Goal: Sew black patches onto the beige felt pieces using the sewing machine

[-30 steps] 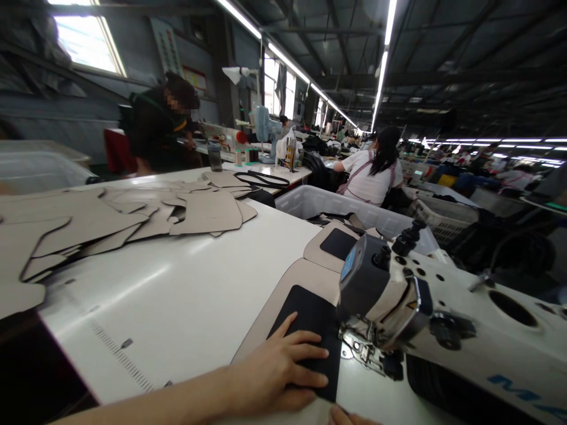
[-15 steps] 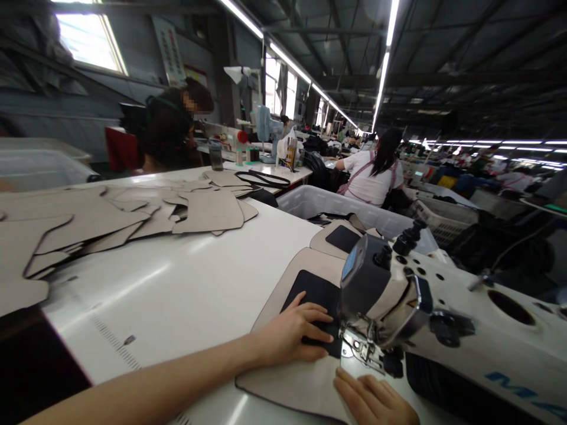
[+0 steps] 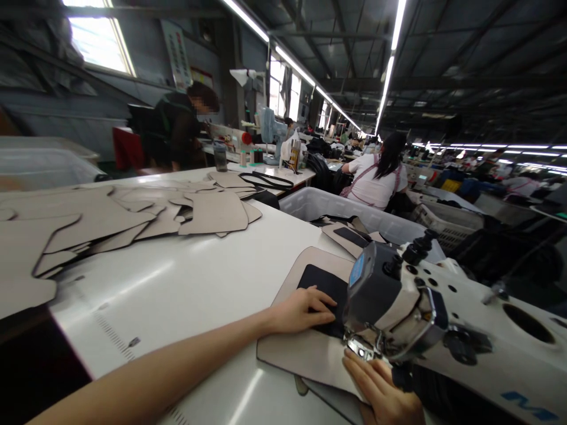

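Observation:
A beige panel (image 3: 292, 354) with a dark patch (image 3: 319, 283) lies on the white table, its right edge at the head of a sewing machine (image 3: 376, 301). My left hand (image 3: 303, 310) rests flat on the patch and panel, fingers spread, left of the presser foot (image 3: 361, 348). Close in front of the foot, my right hand (image 3: 383, 386) lies on the panel's near right part with fingers stretched out side by side; its thumb is partly hidden. A grey piece (image 3: 332, 398) shows under the panel's near edge. The machine head hides the patch's right side.
Beige cut panels (image 3: 212, 212) lie in overlapping piles on the table's left (image 3: 146, 283). Behind the machine, a translucent bin (image 3: 319, 203) stands near another patched panel (image 3: 345, 237). Two co-workers sit beyond, one left and one in white (image 3: 372, 177). A bin (image 3: 44, 165) stands far left.
The panel has slid away from me and turned slightly along the machine, baring the grey piece beneath. Both hands have moved with it; my right hand is now nearer the foot. The view has shifted slightly.

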Available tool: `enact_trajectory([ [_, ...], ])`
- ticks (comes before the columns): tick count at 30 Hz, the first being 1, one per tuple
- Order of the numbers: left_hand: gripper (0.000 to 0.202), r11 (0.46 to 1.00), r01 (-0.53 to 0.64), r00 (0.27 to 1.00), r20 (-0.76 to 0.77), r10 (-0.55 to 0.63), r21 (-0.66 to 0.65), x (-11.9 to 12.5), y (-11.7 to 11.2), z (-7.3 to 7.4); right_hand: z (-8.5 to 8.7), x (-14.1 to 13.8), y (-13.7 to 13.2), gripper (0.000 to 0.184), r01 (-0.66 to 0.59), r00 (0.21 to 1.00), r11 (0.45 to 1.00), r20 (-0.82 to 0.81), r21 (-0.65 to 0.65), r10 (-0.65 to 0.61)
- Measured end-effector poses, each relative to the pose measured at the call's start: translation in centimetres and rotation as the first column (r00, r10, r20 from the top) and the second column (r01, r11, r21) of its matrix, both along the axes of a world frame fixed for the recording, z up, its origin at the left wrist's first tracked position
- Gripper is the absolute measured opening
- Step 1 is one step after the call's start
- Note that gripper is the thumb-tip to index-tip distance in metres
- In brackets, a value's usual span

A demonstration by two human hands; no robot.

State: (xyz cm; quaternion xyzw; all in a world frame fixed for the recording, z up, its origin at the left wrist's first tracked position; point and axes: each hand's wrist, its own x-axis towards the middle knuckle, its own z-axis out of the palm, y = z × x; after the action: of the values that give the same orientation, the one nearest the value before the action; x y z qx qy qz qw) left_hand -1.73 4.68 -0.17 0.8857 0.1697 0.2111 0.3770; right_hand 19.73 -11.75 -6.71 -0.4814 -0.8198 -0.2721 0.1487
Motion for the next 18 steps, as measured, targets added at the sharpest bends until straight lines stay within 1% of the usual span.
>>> enact_trajectory([
  [2, 0.031, 0.993, -0.087, 0.995, 0.046, 0.091, -0.085, -0.8, -0.6, 0.6, -0.1, 0.4, 0.1, 0.052, -0.047, 0.996, 0.998, 0.075, 0.037, 0.044],
  [3, 0.034, 0.989, -0.114, 0.991, 0.058, 0.120, -0.089, -1.2, -1.3, 0.8, -0.1, 0.5, 0.2, 0.051, -0.071, 0.993, 0.997, 0.097, 0.044, 0.066],
  [4, 0.034, 0.992, -0.110, 0.992, 0.058, 0.113, -0.060, -1.5, -2.3, 0.9, 0.0, 0.7, 0.2, 0.051, -0.090, 0.991, 0.995, 0.104, 0.047, 0.085],
  [6, 0.027, 0.997, -0.006, 1.000, 0.012, 0.005, 0.078, -1.9, -4.7, 0.8, 0.2, 0.8, 0.3, 0.052, -0.108, 0.992, 0.994, 0.074, 0.027, 0.106],
  [7, 0.024, 0.984, 0.057, 0.998, -0.035, -0.052, 0.170, -1.8, -6.0, 0.6, 0.5, 0.8, 0.3, 0.051, -0.115, 0.992, 0.993, 0.052, 0.015, 0.114],
  [8, 0.023, 0.959, 0.101, 0.993, -0.083, -0.082, 0.265, -1.6, -7.1, 0.3, 0.7, 0.8, 0.3, 0.050, -0.117, 0.993, 0.993, 0.030, 0.009, 0.117],
  [10, 0.027, 0.897, 0.131, 0.986, -0.151, -0.073, 0.422, -1.1, -8.6, -0.3, 1.2, 0.7, 0.2, 0.045, -0.112, 0.994, 0.994, -0.006, 0.003, 0.112],
  [11, 0.029, 0.874, 0.131, 0.984, -0.169, -0.057, 0.469, -0.7, -8.9, -0.6, 1.4, 0.7, 0.1, 0.043, -0.109, 0.994, 0.994, -0.016, 0.000, 0.109],
  [13, 0.032, 0.853, 0.142, 0.982, -0.179, -0.057, 0.502, -0.3, -9.1, -1.1, 1.6, 0.7, -0.1, 0.040, -0.104, 0.994, 0.994, -0.020, -0.012, 0.104],
  [18, 0.032, 0.848, 0.195, 0.977, -0.171, -0.125, 0.493, -0.3, -8.2, -1.1, 1.5, 0.7, -0.1, 0.039, -0.099, 0.994, 0.995, -0.044, -0.025, 0.098],
])
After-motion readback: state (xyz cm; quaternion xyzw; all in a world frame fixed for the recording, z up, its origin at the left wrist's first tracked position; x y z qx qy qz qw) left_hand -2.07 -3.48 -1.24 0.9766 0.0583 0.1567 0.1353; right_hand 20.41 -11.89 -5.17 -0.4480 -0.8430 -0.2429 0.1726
